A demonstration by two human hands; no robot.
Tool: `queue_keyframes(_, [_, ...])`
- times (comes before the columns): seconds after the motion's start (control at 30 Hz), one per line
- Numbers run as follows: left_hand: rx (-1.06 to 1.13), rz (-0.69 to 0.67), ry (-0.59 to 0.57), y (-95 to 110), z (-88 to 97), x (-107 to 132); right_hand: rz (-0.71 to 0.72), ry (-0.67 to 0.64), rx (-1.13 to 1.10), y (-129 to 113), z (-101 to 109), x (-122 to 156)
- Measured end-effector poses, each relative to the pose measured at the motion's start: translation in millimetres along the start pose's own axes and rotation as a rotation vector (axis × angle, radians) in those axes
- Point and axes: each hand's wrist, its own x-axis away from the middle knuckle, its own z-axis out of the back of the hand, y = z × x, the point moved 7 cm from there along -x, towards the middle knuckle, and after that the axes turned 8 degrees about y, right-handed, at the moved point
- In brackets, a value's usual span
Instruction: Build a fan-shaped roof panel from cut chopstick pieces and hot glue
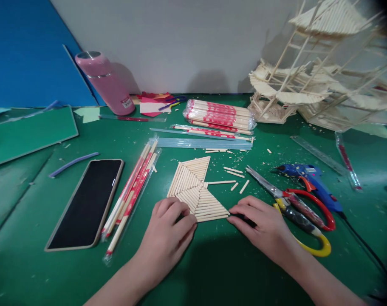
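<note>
A flat panel of glued wooden sticks [195,189], built from triangular sections, lies on the green table [212,263]. My left hand [168,231] rests at its near left corner, fingers curled and pressing on the edge. My right hand [263,225] lies at the near right corner, its fingertips touching the end of the lowest stick. Neither hand lifts the panel. Short cut stick pieces [234,176] lie just right of the panel.
A phone [86,202] and packs of wrapped chopsticks [132,195] lie left. Scissors [295,206] and a blue glue gun [311,182] lie right. More chopstick packs [218,115], a pink bottle [105,83], a ruler [317,155] and a tall stick model [323,76] stand behind.
</note>
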Motion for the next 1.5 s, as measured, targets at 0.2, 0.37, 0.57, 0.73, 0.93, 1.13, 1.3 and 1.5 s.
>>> queue_keyframes(0.2, [-0.015, 0.012, 0.021, 1, 2.8, -2, 0.032, -0.032, -0.018, -6, 0, 1])
queue_keyframes(0.37, [-0.009, 0.051, 0.008, 0, 2.3, -2, 0.079, -0.116, 0.045, -13, -6, 2])
queue_keyframes(0.57, [0.000, 0.061, -0.006, 1, 3.3, 1, 0.056, -0.182, 0.076, -12, -13, 5])
queue_keyframes(0.73, [0.018, 0.110, 0.033, 5, 10.9, -1, 0.152, -0.268, 0.136, -13, -24, 6])
queue_keyframes(0.93, [0.005, 0.140, 0.276, -3, 34.3, -1, 0.171, -0.334, 0.157, -18, -21, 7])
queue_keyframes(1.13, [-0.067, 0.181, 0.382, -27, 60.1, -8, -0.085, -0.195, 0.021, -7, 14, 0])
queue_keyframes(1.3, [-0.132, 0.216, 0.311, -42, 74.5, -13, -0.114, 0.177, 0.277, 10, 45, -23])
queue_keyframes(1.5, [-0.293, 0.192, 0.211, -57, 76.7, -13, -0.143, 0.230, 0.378, 19, 34, -41])
